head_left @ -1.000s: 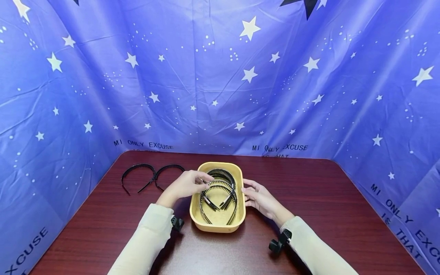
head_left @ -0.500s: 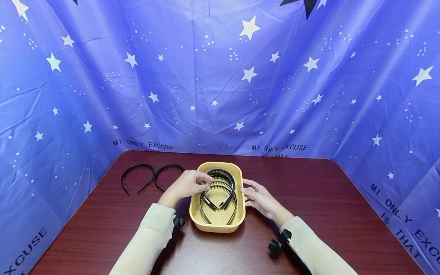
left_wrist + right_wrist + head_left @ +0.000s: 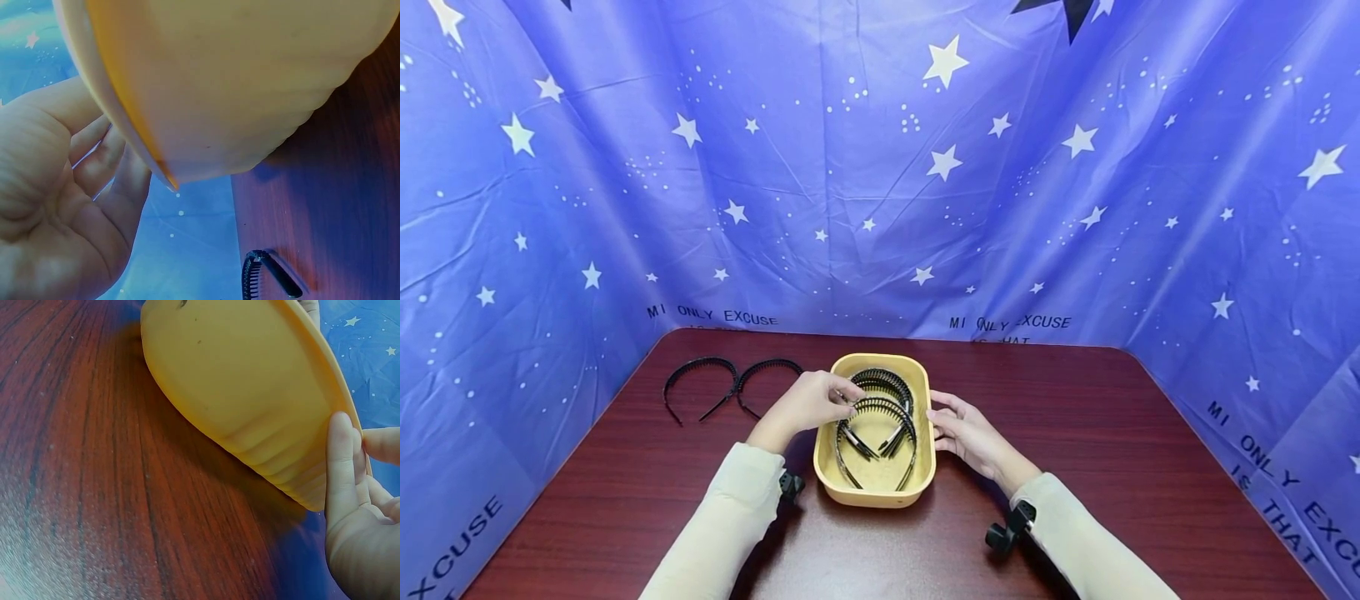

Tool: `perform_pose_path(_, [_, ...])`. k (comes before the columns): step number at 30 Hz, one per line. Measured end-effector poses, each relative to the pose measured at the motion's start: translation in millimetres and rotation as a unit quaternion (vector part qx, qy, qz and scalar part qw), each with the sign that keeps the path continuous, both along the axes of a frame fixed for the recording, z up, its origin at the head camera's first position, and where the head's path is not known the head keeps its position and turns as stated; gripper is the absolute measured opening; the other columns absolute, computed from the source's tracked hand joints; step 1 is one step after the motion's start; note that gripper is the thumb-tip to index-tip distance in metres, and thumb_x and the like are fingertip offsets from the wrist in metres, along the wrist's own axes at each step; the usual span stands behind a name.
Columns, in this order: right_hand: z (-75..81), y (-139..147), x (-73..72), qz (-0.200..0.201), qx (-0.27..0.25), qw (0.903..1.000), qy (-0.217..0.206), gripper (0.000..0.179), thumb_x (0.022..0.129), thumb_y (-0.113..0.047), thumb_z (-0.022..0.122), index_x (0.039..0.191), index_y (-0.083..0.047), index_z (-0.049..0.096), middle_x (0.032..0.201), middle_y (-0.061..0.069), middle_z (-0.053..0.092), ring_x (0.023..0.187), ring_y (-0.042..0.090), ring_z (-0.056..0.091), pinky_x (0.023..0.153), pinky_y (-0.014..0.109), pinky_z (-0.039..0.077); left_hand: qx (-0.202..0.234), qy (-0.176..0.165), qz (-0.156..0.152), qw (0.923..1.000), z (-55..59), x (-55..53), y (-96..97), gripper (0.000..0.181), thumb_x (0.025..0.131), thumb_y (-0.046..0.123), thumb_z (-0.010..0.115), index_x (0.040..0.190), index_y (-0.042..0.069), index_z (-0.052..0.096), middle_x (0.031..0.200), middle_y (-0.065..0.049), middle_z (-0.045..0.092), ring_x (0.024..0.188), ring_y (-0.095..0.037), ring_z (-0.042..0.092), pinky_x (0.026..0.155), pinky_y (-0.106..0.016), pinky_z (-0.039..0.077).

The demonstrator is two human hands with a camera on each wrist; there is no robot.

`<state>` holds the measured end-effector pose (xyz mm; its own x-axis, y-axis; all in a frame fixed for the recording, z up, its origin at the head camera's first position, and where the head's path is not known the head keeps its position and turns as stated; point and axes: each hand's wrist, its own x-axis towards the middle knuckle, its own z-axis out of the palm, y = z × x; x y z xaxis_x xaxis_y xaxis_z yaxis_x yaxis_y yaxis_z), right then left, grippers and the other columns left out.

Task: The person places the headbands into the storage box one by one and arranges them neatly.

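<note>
A yellow plastic basket [image 3: 874, 498] holds several black toothed headbands [image 3: 883, 379], lying in overlapping arches. My left hand [image 3: 805, 408] reaches over the basket's left rim, its thumb and fingertips pinching a front headband [image 3: 914, 442] at the left of its arch. In the left wrist view the rim hides the tips of that hand [image 3: 56, 187]. From the right, my right hand [image 3: 973, 437] grips the basket's side wall, thumb at the rim and fingers against the outside, as the right wrist view shows on the basket [image 3: 237, 381].
Left of the basket, two more black headbands lie on the dark red wooden table [image 3: 662, 500]: one farther left [image 3: 703, 360], the other [image 3: 771, 362] partly behind my left hand. A blue star-patterned cloth [image 3: 880, 167] hangs around the table's back and sides.
Inside the basket, the arches of the front headbands have come together, closing the gap seen between them earlier. Both hands and the basket have stayed nearly in place.
</note>
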<state>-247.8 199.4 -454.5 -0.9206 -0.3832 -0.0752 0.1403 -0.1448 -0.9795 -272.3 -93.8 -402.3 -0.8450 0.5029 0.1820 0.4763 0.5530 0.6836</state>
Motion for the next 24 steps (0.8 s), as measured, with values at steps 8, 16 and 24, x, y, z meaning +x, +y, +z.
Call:
perform_pose_path(8, [-0.5, -0.6, 0.0, 0.000, -0.003, 1.0000, 0.000, 0.059, 0.102, -0.007, 0.053, 0.152, 0.007, 0.023, 0.095, 0.004, 0.062, 0.074, 0.011, 0.062, 0.069, 0.026, 0.055, -0.006, -0.003, 0.009, 0.9999, -0.1, 0.2, 0.1, 0.024, 0.084, 0.003, 0.078, 0.107, 0.009, 0.078, 0.102, 0.000, 0.075, 0.081, -0.008, 0.069, 0.069, -0.022, 0.055])
perform_pose_path(16, [-0.6, -1.3, -0.3, 0.001, -0.004, 1.0000, 0.000, 0.060, 0.102, -0.007, 0.053, 0.152, 0.006, 0.022, 0.095, 0.004, 0.062, 0.074, 0.011, 0.062, 0.069, 0.026, 0.055, -0.005, -0.004, 0.012, 0.9999, 0.9, 1.6, -1.8, 0.025, 0.085, 0.007, 0.079, 0.110, 0.011, 0.077, 0.102, -0.002, 0.075, 0.082, -0.009, 0.068, 0.071, -0.026, 0.056])
perform_pose_path(24, [1.7, -0.2, 0.6, 0.000, -0.002, 1.0000, -0.001, 0.060, 0.102, -0.007, 0.053, 0.152, 0.006, 0.022, 0.096, 0.004, 0.062, 0.074, 0.011, 0.062, 0.068, 0.026, 0.055, 0.034, -0.016, 0.015, 0.9992, 4.3, 1.5, -8.4, 0.030, 0.086, 0.009, 0.077, 0.116, 0.006, 0.074, 0.109, -0.012, 0.073, 0.088, -0.015, 0.069, 0.074, -0.032, 0.056])
